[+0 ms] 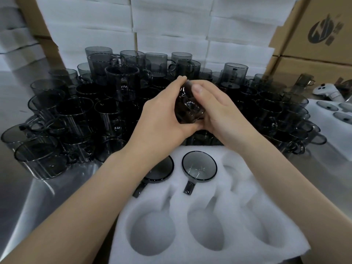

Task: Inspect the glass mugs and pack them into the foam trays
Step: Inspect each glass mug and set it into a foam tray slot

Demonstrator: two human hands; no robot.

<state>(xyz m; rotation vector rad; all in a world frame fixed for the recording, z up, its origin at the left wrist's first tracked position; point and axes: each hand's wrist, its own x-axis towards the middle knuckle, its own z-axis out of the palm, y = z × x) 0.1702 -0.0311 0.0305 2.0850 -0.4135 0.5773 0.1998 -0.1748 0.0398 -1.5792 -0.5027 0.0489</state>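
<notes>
Cupping one smoked glass mug point(187, 105) between the left hand point(162, 119) and right hand point(219, 111), both closed around it above the crowd of unpacked mugs point(80, 115), rotate it slowly checking rim and handle, then seat it in the foam tray point(247, 191) pocket beside the two packed mugs point(199, 166).

Unreadable logo on cardboard box point(312, 35)

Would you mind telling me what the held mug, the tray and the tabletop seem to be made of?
Mug: smoky grey transparent glass, with glossy highlights.
Tray: soft white foam, probably polyethylene; matte, fuzzy-edged moulded pockets.
Tabletop: likely brushed steel; grey with dull, streaky reflections.
</notes>
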